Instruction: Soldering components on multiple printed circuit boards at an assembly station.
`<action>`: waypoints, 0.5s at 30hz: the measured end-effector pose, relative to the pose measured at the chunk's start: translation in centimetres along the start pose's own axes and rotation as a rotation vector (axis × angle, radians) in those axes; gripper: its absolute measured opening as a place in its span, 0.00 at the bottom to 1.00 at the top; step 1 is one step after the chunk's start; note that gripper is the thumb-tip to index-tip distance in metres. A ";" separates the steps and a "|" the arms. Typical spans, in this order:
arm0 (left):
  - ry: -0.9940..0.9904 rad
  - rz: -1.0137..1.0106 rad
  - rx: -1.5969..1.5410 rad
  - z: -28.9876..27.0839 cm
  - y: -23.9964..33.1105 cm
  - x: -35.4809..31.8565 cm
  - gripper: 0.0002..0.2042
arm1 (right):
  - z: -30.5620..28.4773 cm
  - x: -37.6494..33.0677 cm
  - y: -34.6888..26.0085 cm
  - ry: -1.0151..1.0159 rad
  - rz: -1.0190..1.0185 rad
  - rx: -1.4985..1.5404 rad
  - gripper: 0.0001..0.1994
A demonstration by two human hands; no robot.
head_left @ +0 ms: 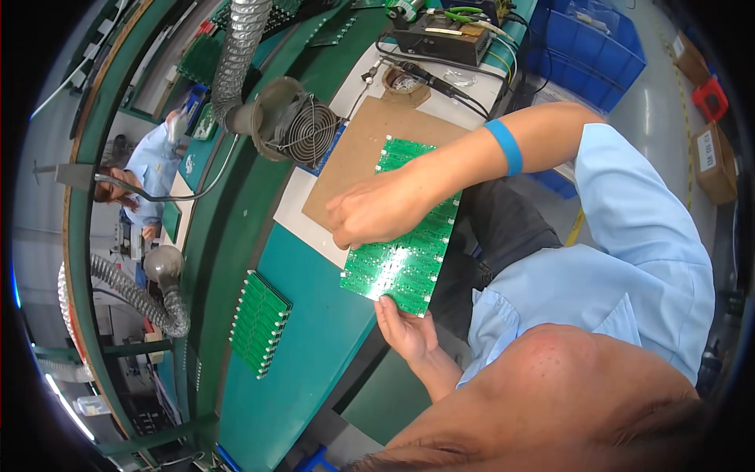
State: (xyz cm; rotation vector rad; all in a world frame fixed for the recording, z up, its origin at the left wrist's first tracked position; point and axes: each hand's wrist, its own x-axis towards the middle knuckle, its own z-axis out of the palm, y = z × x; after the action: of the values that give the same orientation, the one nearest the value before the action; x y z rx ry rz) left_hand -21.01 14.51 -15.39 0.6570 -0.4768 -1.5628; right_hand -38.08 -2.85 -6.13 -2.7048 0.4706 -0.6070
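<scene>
partly beneath right hand [381, 208]: circuit board [405, 263]

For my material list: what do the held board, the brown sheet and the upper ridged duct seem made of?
Held board: probably resin laminate, glossy; it reflects light. Brown sheet: perhaps fibreboard, matt; no glare. Upper duct: likely metal foil, shiny; silvery ridges.

The person's two hands [377, 211], one held circuit board [399, 263], one nearby board stack [261, 322] and one wristband [504, 147] show.
</scene>
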 end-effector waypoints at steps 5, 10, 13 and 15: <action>0.001 0.014 0.010 -0.1 -0.1 0.0 0.20 | -0.1 -0.2 -0.1 -0.005 -0.021 0.026 0.06; 0.005 0.025 0.020 0.0 0.0 0.0 0.20 | 0.1 -0.4 0.2 0.032 -0.039 0.023 0.06; 0.018 0.026 0.013 0.1 0.0 0.0 0.20 | 0.1 -0.5 0.2 0.053 -0.050 0.000 0.06; 0.019 0.026 0.013 0.2 -0.1 0.1 0.20 | -0.2 -0.5 0.2 0.049 -0.043 0.002 0.06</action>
State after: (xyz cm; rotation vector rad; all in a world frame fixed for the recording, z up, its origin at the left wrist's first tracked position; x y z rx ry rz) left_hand -21.23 14.38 -15.31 0.6727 -0.4798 -1.5286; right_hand -38.67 -2.87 -6.26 -2.7099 0.4254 -0.6868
